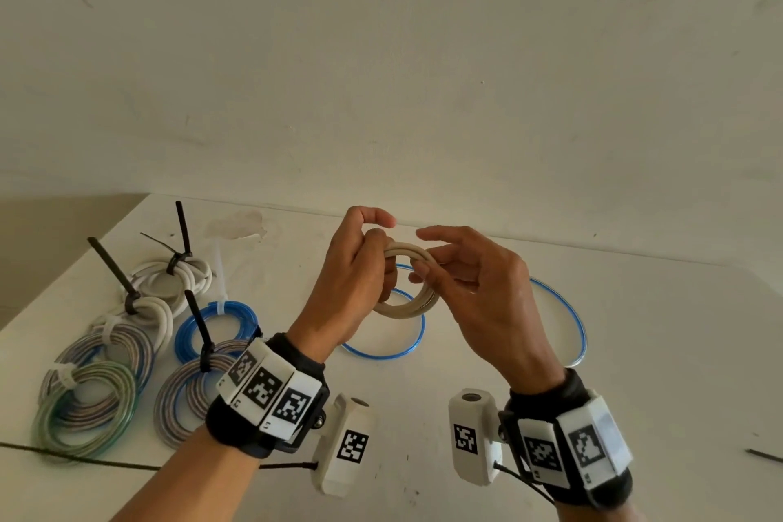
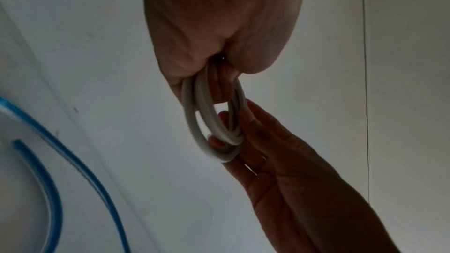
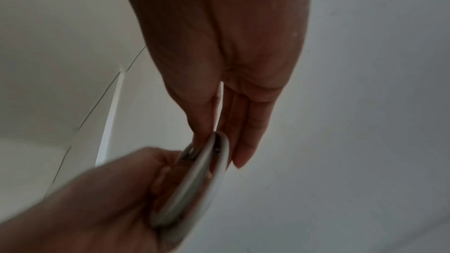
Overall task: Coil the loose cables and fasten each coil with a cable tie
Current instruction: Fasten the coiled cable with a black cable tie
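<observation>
Cream-coloured cable, wound into a small coil [image 1: 406, 283], is held up in the air above a white table [image 1: 635, 352] by two bare hands. The left hand [image 1: 354, 267] has its fingers curled round the coil's left side. The right hand [image 1: 474, 280] pinches the coil's right side between thumb and fingertips, its other fingers loosely spread. No tie is on this coil yet. Judging by this, the step in hand is the coiling itself, nearly done: the loops are being squared up. The next move calls for one hand to keep the loops clamped while the other fetches a tie (a black one [image 1: 764, 456] lies at the table's right edge). On the table below lies a loose blue cable [image 1: 563, 309], not yet coiled. At the left sit the finished coils [image 1: 140, 343], each already tied.
</observation>
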`<control>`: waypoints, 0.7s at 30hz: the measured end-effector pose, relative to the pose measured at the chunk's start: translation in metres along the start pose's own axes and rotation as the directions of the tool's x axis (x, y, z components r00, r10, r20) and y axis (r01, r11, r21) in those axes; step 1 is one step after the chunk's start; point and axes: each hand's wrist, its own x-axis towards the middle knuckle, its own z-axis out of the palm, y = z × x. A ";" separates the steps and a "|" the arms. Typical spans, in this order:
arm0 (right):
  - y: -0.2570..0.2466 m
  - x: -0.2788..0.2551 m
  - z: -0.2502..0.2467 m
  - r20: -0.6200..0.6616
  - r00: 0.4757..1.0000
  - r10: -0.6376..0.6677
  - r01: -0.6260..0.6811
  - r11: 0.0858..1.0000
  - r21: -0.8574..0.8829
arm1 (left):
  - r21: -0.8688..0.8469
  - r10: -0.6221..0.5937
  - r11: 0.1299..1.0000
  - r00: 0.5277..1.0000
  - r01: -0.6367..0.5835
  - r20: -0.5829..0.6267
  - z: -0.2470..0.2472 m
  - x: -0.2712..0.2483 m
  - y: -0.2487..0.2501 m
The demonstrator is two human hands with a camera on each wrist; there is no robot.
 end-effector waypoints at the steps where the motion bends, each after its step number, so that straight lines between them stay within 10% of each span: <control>1: -0.002 0.000 -0.002 0.010 0.999 0.041 -0.041 0.998 0.056 | -0.014 -0.002 1.000 1.000 0.002 -0.001 0.001 0.000 0.000; 6: -0.008 0.000 -0.009 0.163 0.970 0.180 -0.225 0.918 0.327 | 0.044 0.069 0.997 0.998 -0.069 0.003 0.002 -0.003 -0.001; 10: -0.007 0.000 -0.006 0.150 0.985 0.084 -0.101 0.989 0.111 | 0.094 0.128 0.987 0.992 -0.128 0.004 0.001 -0.003 -0.004; 21: 0.008 0.003 -0.007 -0.292 0.956 -0.008 0.010 1.000 0.005 | -0.098 -0.038 0.994 0.994 0.048 0.100 0.006 0.000 0.004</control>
